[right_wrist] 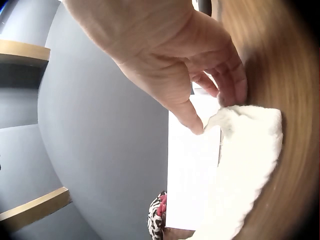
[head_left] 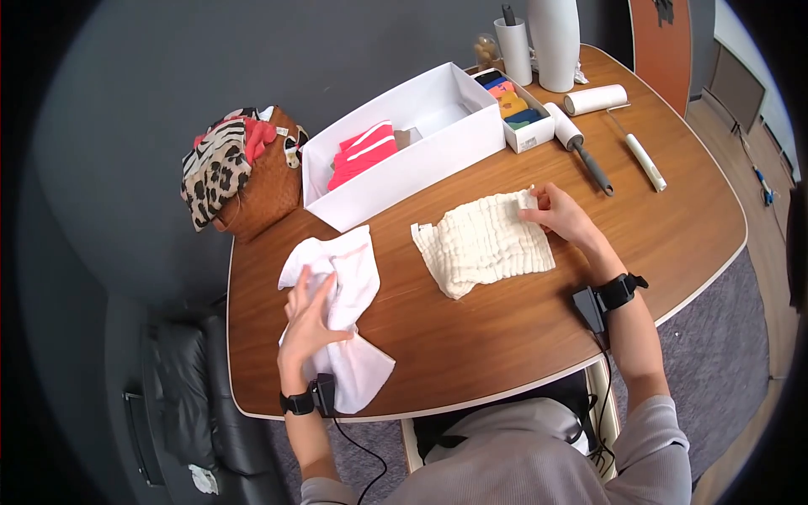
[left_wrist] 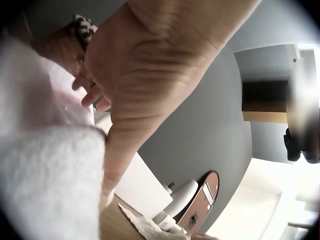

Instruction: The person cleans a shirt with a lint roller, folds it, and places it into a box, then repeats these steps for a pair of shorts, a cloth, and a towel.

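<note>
A cream crinkled cloth (head_left: pixel 488 244) lies spread on the wooden table. At its upper right corner the right hand (head_left: pixel 566 217) pinches the edge between thumb and fingers; the right wrist view shows the thumb and fingers of this hand (right_wrist: pixel 170 65) at the cream cloth (right_wrist: pixel 245 150). On the left, a rumpled white towel (head_left: pixel 358 282) lies under the left hand (head_left: pixel 310 324), whose fingers are spread over it. In the left wrist view the left hand (left_wrist: pixel 145 75) rests by the white towel (left_wrist: pixel 50 175), its fingertips partly hidden.
Behind the cloths stand a long white box (head_left: pixel 412 181) holding a pink striped cloth, and a small box (head_left: pixel 532 135) of folded coloured items. A brown basket (head_left: pixel 265 189) with patterned clothes is at the left. Lint rollers (head_left: pixel 596 99) lie at the right, near a white vase (head_left: pixel 554 42).
</note>
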{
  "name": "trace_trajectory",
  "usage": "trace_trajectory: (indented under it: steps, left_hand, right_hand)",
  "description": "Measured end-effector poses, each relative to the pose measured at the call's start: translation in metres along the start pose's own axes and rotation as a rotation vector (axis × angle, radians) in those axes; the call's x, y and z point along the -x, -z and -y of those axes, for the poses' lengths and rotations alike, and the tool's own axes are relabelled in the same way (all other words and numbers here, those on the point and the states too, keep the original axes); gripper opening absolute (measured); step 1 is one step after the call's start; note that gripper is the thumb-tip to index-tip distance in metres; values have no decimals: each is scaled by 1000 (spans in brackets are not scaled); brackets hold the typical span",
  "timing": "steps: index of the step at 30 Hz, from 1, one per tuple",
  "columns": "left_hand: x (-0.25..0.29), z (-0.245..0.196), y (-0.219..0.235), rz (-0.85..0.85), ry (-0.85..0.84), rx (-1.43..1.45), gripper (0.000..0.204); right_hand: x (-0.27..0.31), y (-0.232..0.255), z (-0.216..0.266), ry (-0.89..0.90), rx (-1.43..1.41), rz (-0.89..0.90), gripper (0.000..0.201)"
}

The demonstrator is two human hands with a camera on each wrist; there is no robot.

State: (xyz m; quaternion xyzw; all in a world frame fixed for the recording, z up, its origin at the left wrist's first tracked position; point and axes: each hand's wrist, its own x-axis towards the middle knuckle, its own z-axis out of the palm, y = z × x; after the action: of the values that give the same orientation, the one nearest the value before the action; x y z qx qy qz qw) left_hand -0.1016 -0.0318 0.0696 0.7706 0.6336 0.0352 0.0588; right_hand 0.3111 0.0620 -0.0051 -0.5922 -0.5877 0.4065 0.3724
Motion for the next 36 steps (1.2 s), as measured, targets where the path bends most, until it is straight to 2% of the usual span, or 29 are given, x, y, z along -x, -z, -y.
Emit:
trace_trajectory:
  steps: [1, 4, 5, 8, 9, 12, 14, 16, 17, 20, 23, 24, 25, 26, 28, 29, 30, 32, 36]
  left_hand:
    - [3, 11, -2, 28, 39, 64, 106]
    - [2, 27, -16, 286, 49, 207, 110]
    - [10, 20, -23, 220, 73, 19, 90]
    - [8, 40, -20, 202, -88, 147, 63]
    - [12, 32, -14, 124, -128, 199, 41]
    - [32, 32, 26, 13, -101, 238, 38]
    - [52, 22, 64, -143, -78, 231, 37]
    - [68, 6, 87, -343, -28, 160, 38]
    - [73, 6, 93, -394, -22, 8, 30]
    - [70, -16, 101, -514, 89, -249, 24]
    - [45, -19, 84, -560, 28, -328, 20]
    - [30, -26, 67, -602, 107, -80, 16]
    - [19, -21, 49, -519, 129, -17, 14]
    - [5, 4, 20, -338, -16, -282, 15]
    - [-18, 17, -22, -24, -153, -26, 15]
    - [-28, 13, -30, 213, -174, 37, 22]
    - [-35, 9, -30, 287, -142, 42, 25]
    - [-39, 14, -23, 341, -107, 157, 29]
    - [-47, -25, -2, 144, -193, 115, 41]
  right_hand:
    - [-2, -2, -4, 32, 33, 2, 48]
    - [6, 0, 7, 95, 193, 41, 50]
    - [10, 1, 12, 111, 256, 60, 50]
    - [7, 2, 11, 19, 316, 128, 40]
    - [7, 2, 11, 25, 322, 131, 38]
    - [8, 3, 12, 42, 330, 122, 33]
    - [10, 2, 14, 44, 339, 130, 33]
    - [12, 2, 18, 36, 344, 137, 32]
    - [12, 2, 20, 34, 347, 139, 32]
    - [12, 1, 18, 39, 335, 127, 32]
    - [10, 1, 13, 67, 349, 117, 32]
    - [10, 1, 13, 63, 352, 120, 32]
    - [10, 2, 13, 61, 355, 123, 32]
    - [9, 1, 13, 60, 359, 127, 32]
    - [8, 1, 12, 68, 362, 130, 32]
    - [8, 2, 11, 74, 366, 132, 33]
    - [7, 2, 9, 78, 352, 129, 32]
    - [5, 2, 6, 90, 319, 120, 32]
    - [6, -1, 8, 81, 335, 58, 30]
